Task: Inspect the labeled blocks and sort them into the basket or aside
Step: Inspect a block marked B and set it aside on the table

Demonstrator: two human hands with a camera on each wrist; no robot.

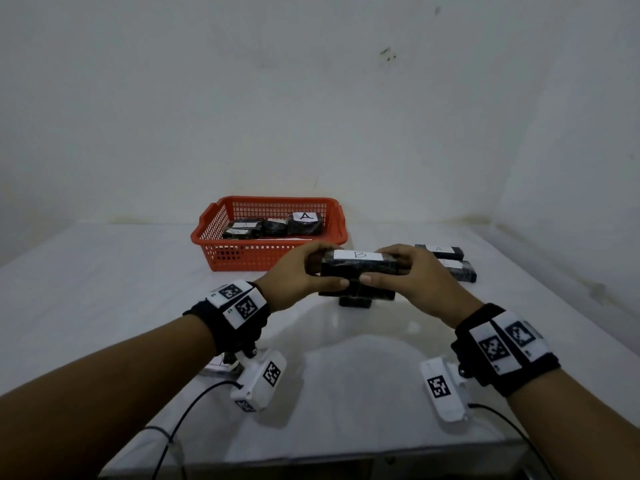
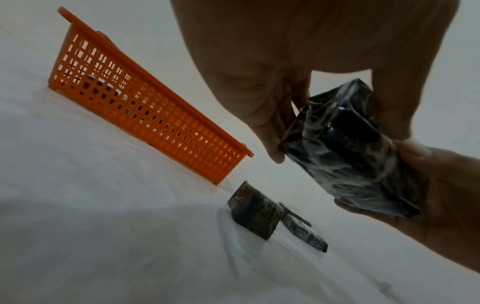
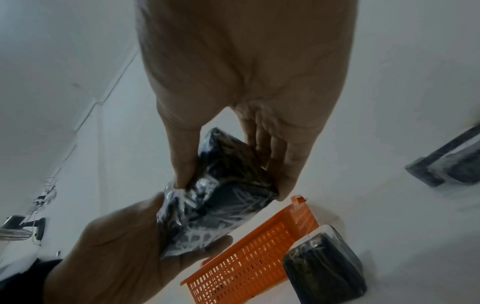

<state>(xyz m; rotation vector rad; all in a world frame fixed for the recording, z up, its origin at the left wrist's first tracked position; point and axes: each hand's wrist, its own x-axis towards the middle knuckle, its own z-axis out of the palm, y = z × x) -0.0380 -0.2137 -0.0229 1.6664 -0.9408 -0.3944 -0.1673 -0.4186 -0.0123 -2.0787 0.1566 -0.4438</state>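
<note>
Plastic-wrapped and slick, the block [image 1: 358, 268] marked B hangs above the table [image 1: 104, 289], near side of the orange basket [image 1: 221, 251], left hand [image 1: 294, 275] and right hand [image 1: 412, 271] pinching its ends. Loosening either hand could let it slip onto the blocks beneath [image 1: 356, 299].

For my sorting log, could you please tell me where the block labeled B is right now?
In the head view, the block labeled B is held between the left hand and right hand, above the table, just in front of the orange basket.

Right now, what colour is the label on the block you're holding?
White, with a handwritten B, on the held block; the head view shows it best.
</note>
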